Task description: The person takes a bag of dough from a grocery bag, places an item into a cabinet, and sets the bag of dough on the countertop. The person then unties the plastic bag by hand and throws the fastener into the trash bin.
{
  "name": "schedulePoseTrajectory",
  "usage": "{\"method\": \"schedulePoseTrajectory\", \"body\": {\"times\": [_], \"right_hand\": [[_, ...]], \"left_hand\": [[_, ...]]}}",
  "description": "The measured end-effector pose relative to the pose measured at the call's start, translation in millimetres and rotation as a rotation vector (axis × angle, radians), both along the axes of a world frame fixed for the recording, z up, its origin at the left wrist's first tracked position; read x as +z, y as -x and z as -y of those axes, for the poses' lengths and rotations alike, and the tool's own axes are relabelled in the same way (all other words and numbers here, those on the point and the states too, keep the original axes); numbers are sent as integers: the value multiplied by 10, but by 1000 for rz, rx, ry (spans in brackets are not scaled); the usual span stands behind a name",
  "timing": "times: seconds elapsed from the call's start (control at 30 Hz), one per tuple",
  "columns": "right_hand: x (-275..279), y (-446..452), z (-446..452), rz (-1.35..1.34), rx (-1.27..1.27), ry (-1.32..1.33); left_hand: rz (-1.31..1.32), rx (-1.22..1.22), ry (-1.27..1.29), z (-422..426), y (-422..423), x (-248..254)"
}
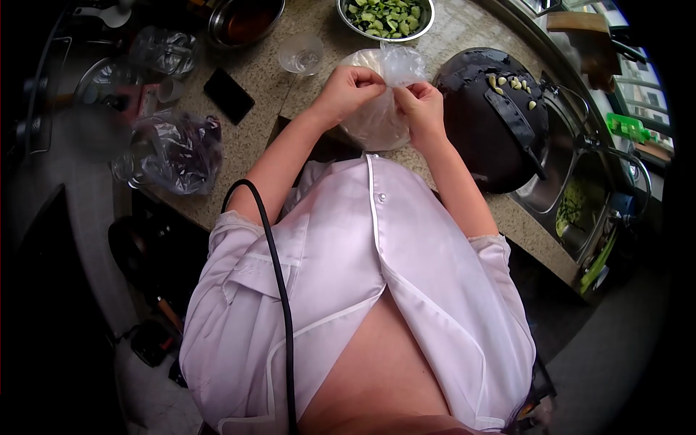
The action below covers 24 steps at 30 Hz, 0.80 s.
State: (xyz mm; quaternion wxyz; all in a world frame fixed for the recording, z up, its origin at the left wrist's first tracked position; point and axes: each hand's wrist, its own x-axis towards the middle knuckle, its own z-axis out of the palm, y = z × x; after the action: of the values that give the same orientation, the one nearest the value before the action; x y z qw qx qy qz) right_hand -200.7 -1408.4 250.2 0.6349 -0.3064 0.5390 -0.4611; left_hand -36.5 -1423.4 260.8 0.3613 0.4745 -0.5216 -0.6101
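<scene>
A clear plastic bag (pixel 373 129) with pale contents, which I cannot identify, sits on the counter in front of me. Its gathered neck stands up between my hands. My left hand (pixel 349 93) pinches the bag's neck from the left, thumb and forefinger together. From the right, my right hand (pixel 423 109) grips the same neck, fingers curled closed. Close to my right hand lies a dark round cutting board (pixel 464 87) with several peeled garlic cloves (pixel 516 84) and a dark-bladed cleaver (pixel 511 125) on it.
Beyond the bag stand a metal bowl of chopped cucumber (pixel 384 35), a clear plastic cup (pixel 300 54) and a bowl of brownish liquid (pixel 250 22). Leftward are a black phone (pixel 229 96) and a crumpled plastic bag (pixel 177 154). A sink (pixel 540 199) with a faucet (pixel 616 152) is at right.
</scene>
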Motion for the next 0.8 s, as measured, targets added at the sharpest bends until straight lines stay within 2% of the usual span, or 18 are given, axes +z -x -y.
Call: {"method": "schedulePoseTrajectory", "body": {"times": [0.03,0.1,0.43,0.5,0.53,0.7,0.8], "right_hand": [[4,23,5,15,36,3],[18,54,23,34,65,-16],[20,150,63,49,188,-35],[22,154,54,61,191,-26],[24,158,50,72,195,-18],[55,139,21,-14,224,60],[49,112,12,-30,213,85]], "left_hand": [[0,2,-2,-3,-1,-1],[161,-8,101,4,5,8],[365,-8,224,4,42,41],[183,88,412,14,49,-21],[183,87,412,9,44,-11],[420,-20,708,17,-25,189],[480,-86,739,54,-74,172]]}}
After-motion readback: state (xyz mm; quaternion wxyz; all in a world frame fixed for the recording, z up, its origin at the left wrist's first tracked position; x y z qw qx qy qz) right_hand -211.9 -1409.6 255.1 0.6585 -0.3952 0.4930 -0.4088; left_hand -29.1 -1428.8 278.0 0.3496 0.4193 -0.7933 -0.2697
